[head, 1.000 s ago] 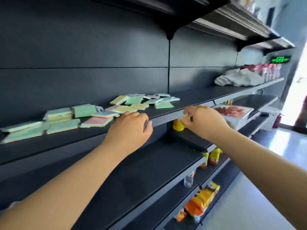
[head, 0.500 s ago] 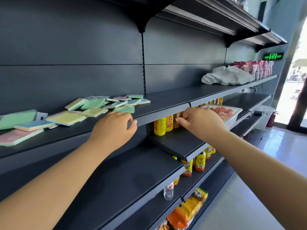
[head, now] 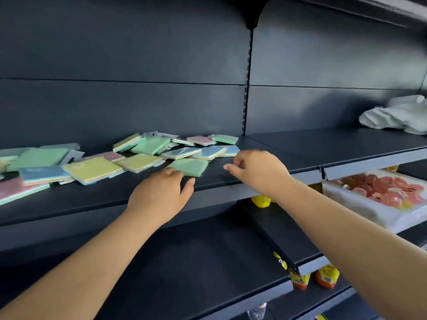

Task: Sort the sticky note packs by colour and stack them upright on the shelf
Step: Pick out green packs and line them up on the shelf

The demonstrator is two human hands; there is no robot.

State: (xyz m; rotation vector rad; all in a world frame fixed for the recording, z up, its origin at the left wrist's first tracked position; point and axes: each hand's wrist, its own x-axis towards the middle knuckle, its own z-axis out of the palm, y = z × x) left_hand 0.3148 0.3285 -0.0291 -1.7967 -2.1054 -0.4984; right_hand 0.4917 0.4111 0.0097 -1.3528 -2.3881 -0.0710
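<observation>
While both hands hover empty, the flat green wrapped sticky note pack [head: 189, 166] at frame centre is approached. The left hand [head: 159, 197] is relaxed beside it, the right hand [head: 256, 172] loosely curled; light, stiff, slippery film is judged, best pinched by opposite edges.

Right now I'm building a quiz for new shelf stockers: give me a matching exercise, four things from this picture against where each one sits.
Things:
1. flat green sticky note pack
2. crumpled white plastic bag
3. white tray of pink sliced meat
4. square yellow sticky note pack

Places:
A. one shelf below, right side
B. far right of the notes' shelf
C. just beyond the left hand
D. left of the green pack

Pairs: 1-C, 2-B, 3-A, 4-D
</observation>
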